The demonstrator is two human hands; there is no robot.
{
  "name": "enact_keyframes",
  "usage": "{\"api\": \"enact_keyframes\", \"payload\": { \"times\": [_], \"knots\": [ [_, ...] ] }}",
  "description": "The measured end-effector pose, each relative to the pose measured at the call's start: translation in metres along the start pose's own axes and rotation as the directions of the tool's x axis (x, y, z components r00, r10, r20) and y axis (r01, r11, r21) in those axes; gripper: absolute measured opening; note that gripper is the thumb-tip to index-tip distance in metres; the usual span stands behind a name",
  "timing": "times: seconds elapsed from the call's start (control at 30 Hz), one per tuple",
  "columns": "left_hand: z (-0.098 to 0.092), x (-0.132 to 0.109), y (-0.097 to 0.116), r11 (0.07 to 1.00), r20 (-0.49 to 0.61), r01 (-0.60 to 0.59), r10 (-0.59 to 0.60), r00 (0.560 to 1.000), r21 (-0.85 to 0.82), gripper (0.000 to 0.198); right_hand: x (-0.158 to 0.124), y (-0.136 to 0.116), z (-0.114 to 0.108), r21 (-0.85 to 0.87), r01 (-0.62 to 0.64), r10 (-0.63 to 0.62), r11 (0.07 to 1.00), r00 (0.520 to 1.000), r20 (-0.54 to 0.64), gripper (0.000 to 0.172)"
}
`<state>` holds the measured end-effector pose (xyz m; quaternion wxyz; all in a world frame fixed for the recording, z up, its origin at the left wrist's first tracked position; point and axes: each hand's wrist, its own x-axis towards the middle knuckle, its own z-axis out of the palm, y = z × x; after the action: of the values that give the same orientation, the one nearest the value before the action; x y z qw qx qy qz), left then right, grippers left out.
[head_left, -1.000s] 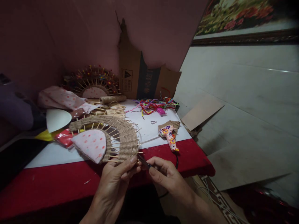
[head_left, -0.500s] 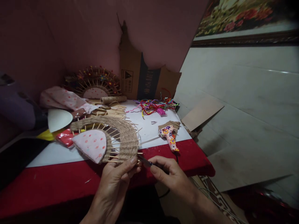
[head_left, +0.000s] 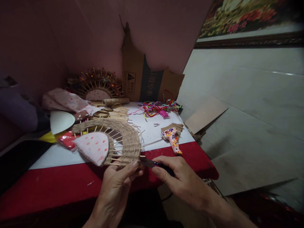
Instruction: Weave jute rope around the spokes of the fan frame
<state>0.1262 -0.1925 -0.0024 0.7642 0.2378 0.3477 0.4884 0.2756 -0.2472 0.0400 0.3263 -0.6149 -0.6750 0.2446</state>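
My left hand (head_left: 118,183) pinches the near right end of a half-round woven twine fan (head_left: 130,139), thumb on top and fingers underneath. Thin wooden sticks radiate through its twine band, and a white half-round pad (head_left: 93,147) with red dots forms its centre. In my right hand (head_left: 178,177) are dark-handled scissors (head_left: 167,168), their grip partly covered by my fingers. The blades point left and meet the fan's edge by my left fingertips, close to a jutting stick end. Whether they touch the twine I cannot tell.
A flowered hot glue gun (head_left: 172,139) lies on cardboard at the right. Colourful pipe cleaners (head_left: 159,107), a twine roll (head_left: 116,101) and a finished fan (head_left: 97,88) are at the back. Torn cardboard (head_left: 153,82) leans on the wall. The red-covered table edge (head_left: 66,186) runs in front.
My right hand has shifted slightly right and turned, so more of the scissors' handle and blades shows. My left hand and the fan stay nearly in place.
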Motion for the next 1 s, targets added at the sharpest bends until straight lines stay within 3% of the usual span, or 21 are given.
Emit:
{"api": "enact_keyframes", "payload": {
  "times": [0.23, 0.37, 0.67, 1.0],
  "knots": [
    [-0.001, -0.001, 0.0, 1.0, 0.002, 0.0, 0.0, 1.0, 0.001, 0.04, 0.013, 0.001, -0.008, 0.082, 0.087, -0.095, 0.993, 0.99, 0.103, 0.019],
    [-0.001, -0.001, 0.001, 1.0, 0.0, 0.0, 0.0, 1.0, 0.0, 0.041, 0.016, 0.004, -0.011, 0.123, 0.108, -0.121, 0.986, 0.988, 0.1, 0.017],
    [0.001, 0.0, 0.001, 1.0, 0.0, -0.01, 0.01, 1.0, 0.012, 0.047, 0.017, 0.002, -0.011, 0.046, 0.112, -0.115, 0.993, 0.989, 0.09, 0.02],
    [0.003, -0.001, 0.002, 0.998, 0.029, -0.045, 0.044, 0.999, 0.047, 0.043, 0.021, -0.001, -0.015, 0.005, 0.139, -0.138, 0.99, 0.977, 0.163, 0.021]
  ]
}}
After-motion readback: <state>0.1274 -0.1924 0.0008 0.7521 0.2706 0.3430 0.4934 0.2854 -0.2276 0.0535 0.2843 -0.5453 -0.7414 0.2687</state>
